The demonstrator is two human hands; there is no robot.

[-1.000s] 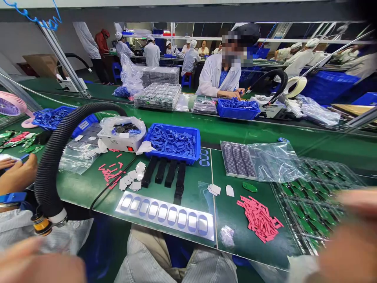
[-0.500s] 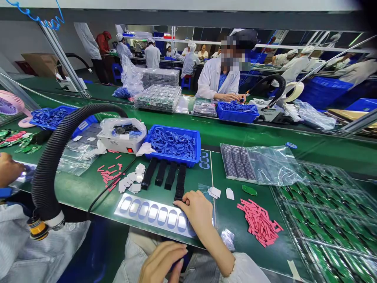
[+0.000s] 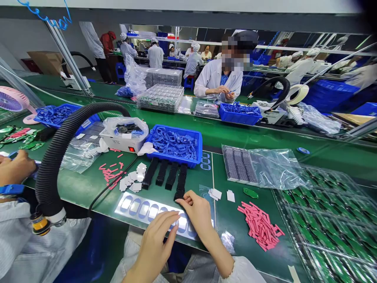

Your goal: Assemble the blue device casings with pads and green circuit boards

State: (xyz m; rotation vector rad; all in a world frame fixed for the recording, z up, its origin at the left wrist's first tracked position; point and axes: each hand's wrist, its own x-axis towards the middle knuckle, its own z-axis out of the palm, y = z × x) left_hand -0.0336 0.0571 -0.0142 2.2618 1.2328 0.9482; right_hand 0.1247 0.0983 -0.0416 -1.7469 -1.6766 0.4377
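My right hand (image 3: 198,212) reaches to the near end of the rightmost row of small black pieces (image 3: 180,182), thumb and fingers pinched at the end piece. The gripped part is mostly hidden by the fingertips. My left hand (image 3: 157,241) is raised over the table's front edge, fingers stretched and thumb apart, with nothing visible in it. Under both hands lies a clear strip with a line of oval blue-rimmed stickers (image 3: 140,208), its right part partly covered. More black rows (image 3: 161,173) stand to the left.
Behind the rows sits a blue bin of blue plastic frames (image 3: 200,145). A black extractor hose (image 3: 48,173) arches on the left beside a co-worker's hand (image 3: 19,167). Pink strips (image 3: 260,226), white cards (image 3: 215,193) and trays of green circuit boards (image 3: 321,220) lie right.
My left hand has risen from below the table edge toward the sticker strip, its fingers now over it. My right hand stays at the black row. The camera view has shifted slightly.
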